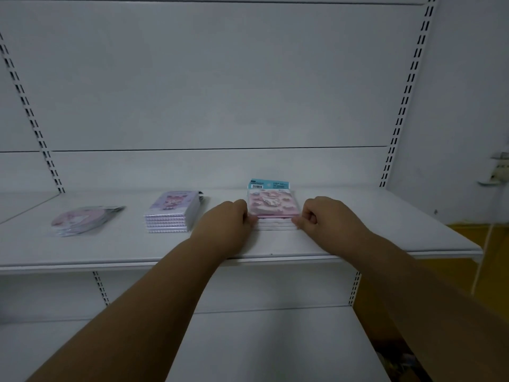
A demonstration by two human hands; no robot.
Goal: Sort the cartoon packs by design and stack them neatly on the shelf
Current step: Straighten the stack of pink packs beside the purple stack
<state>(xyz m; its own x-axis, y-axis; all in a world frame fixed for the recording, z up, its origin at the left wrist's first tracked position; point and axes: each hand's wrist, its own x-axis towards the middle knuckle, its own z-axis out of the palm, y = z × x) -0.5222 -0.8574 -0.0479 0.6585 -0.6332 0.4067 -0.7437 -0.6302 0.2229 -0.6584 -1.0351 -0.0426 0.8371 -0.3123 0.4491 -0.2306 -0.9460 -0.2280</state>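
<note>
while three piles already sit sorted on the shelf [110, 249], the left hand [228, 219] and right hand [327, 216] pinch the pink pile [272, 208] at its front corners, squaring it; little looks left.

We have both bare forearms stretched forward, level. Left hand [230, 219] and right hand [321, 216] sit knuckles-up, fingers curled, fingertips pinching inward toward each other, hands apart.

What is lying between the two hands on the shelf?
The pink stack of packs lies between the left hand and right hand, which press its sides, in the head view.
</note>
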